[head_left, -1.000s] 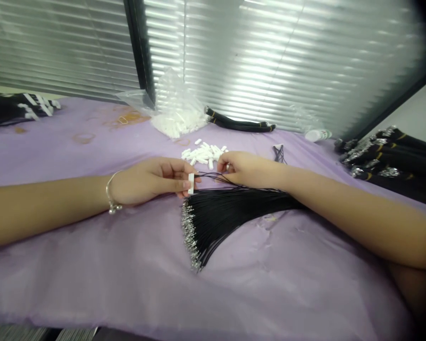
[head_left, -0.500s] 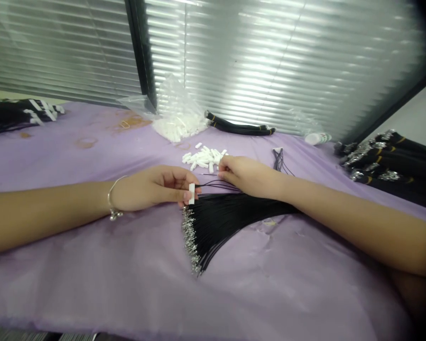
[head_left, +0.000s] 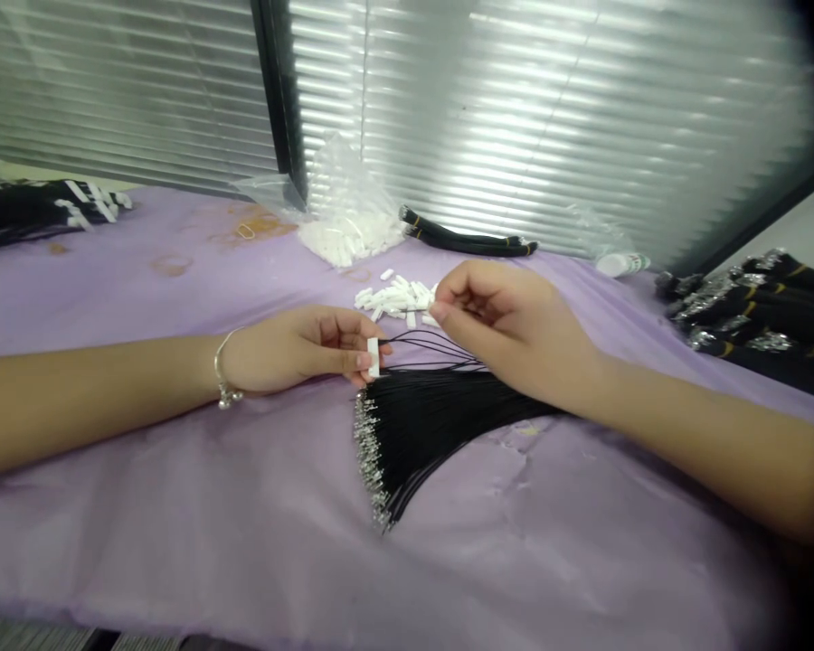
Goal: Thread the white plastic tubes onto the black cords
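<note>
A small white plastic connector housing (head_left: 373,358) is pinched between the thumb and fingers of my left hand (head_left: 312,348). Several thin black wires run rightward from it. Below, a fan of black wires (head_left: 440,402) with silvery crimped metal ends (head_left: 370,452) lies on the cloth, its right part hidden under my right forearm. My right hand (head_left: 508,316) is raised over the wires, thumb and forefinger closed together at the right edge of a pile of loose white housings (head_left: 397,297). What those fingertips hold, if anything, is too small to tell.
A purple cloth (head_left: 244,506) covers the table. Behind the pile stand a clear bag of white housings (head_left: 345,235) and tied black wire bundles (head_left: 471,240). More bundles (head_left: 773,307) lie at the right, wires with white housings (head_left: 47,212) at far left. Blinds rise behind.
My right hand has lifted and turned, its fingertips moving slightly right and up. A thin dark piece seen by them before no longer shows. My left hand still pinches the connector housing; the view shifted slightly.
</note>
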